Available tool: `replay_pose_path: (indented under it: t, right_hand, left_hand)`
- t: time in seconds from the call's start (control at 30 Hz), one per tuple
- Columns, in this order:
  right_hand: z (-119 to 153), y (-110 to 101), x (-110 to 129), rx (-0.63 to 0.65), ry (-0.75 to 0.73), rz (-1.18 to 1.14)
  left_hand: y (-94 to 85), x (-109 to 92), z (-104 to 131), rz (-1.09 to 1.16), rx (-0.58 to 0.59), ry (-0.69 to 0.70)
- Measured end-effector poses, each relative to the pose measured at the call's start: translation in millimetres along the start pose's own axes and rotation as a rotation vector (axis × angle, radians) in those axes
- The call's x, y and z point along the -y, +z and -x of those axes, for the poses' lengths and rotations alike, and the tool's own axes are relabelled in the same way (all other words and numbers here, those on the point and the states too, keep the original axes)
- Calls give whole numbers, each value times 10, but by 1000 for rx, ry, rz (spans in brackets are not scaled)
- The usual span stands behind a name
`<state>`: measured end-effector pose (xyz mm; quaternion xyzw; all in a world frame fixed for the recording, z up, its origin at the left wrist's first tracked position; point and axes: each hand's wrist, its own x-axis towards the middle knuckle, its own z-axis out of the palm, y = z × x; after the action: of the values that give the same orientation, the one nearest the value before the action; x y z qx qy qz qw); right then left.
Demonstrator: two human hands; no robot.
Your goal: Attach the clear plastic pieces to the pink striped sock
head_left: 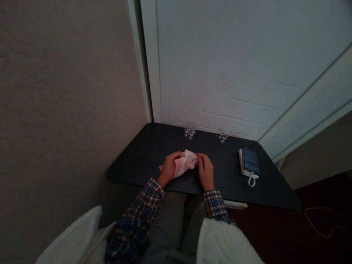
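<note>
A pink and white cloth [180, 167] lies bunched between my hands, over the front middle of the dark table [137, 161]. My left hand [168, 169] is closed on the cloth's left part, fingers over its top. At the cloth's right edge, the thumb and fingers of my right hand [205, 170] are pinched together. A small greyish, shiny bit shows in the folds beside those fingertips; its kind is too small and dim to tell. Behind the cloth stands a cluster of small clear pieces [189, 131], with a smaller clear group [222, 136] to its right.
On the table's right side lies a blue and white packet [250, 161] with a white loop [251, 181]. A white panel [209, 55] rises along the back edge, and a wall [82, 91] borders the left. A pale cable [319, 223] lies on the floor at right.
</note>
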<state>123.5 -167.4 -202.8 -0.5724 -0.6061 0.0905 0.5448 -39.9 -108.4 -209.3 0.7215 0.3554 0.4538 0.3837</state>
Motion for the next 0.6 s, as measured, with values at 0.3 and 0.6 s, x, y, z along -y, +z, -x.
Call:
replay_pose_path:
  t: [0.3, 0.6]
  right_hand:
    - [1, -27, 16, 5, -4, 2]
    - [8, -43, 35, 22, 30, -24]
  left_hand:
    - [-2, -65, -37, -72, 6, 0]
    - [7, -56, -23, -137, 55, 32]
